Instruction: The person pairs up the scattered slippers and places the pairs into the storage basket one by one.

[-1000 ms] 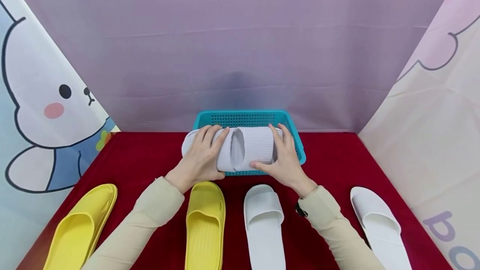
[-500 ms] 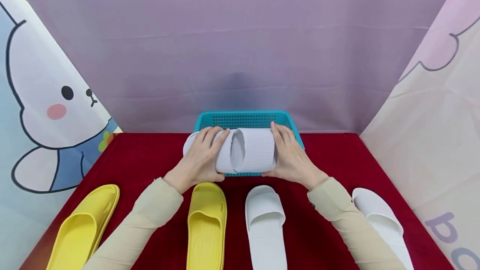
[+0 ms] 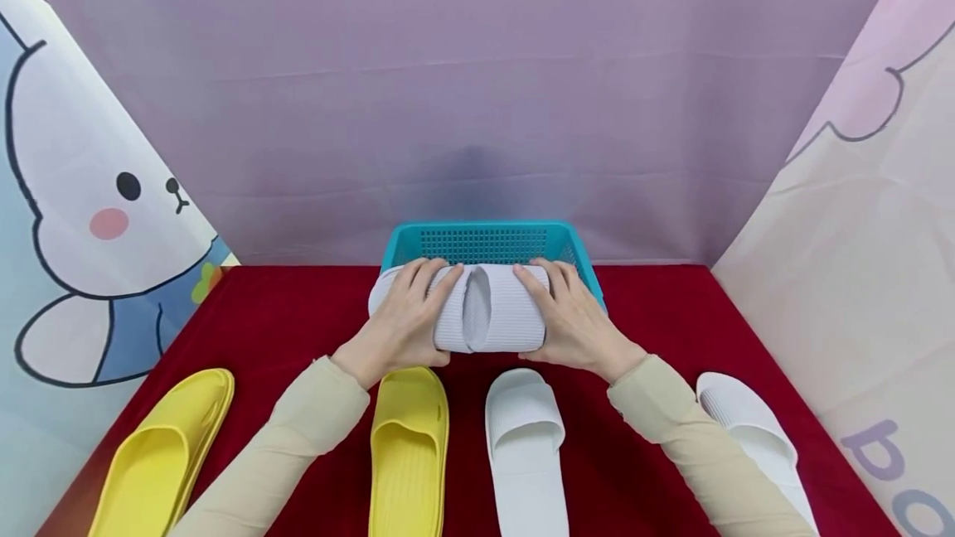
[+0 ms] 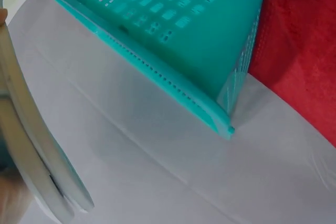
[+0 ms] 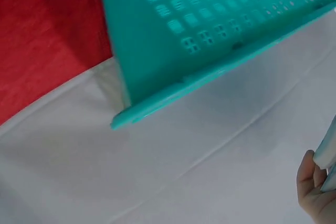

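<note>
what changed on my head feed: the right hand (image 3: 578,321) has swapped a loose, spread hold for a firm one. a second ago its thumb sat low at the near side with fingers fanned over the end; now the thumb lies up on the ribbed strap and the fingers wrap the right end. the left hand (image 3: 406,309) keeps about the same grip, thumb and fingers curled round the left part. so i log both hands grasping the white slipper pair (image 3: 515,313), nothing released.

the pair is at centre frame, held sideways, and has slid slightly lower and toward the wearer. it hides the near rim of the teal basket (image 3: 485,225), which peeked out under it half a second back; the basket's far rim and mesh show just above it. my read for the work in hand: the pair is now controlled from both ends, and i judge it's not resting in the basket.

left wrist view shows two soles stacked at the left edge, apart from the basket. right wrist view is poor: only fingertips and slipper tips get in at lower right, so i can't swear to how the two interlock.

others unmoved on the red cloth (image 3: 298,321): left yellow slipper (image 3: 167,413) at lower left, middle yellow slipper (image 3: 410,404) and middle white slipper (image 3: 525,404) at lower centre, outer white slipper (image 3: 746,404) at lower right, partly behind the sleeve (image 3: 656,404).
</note>
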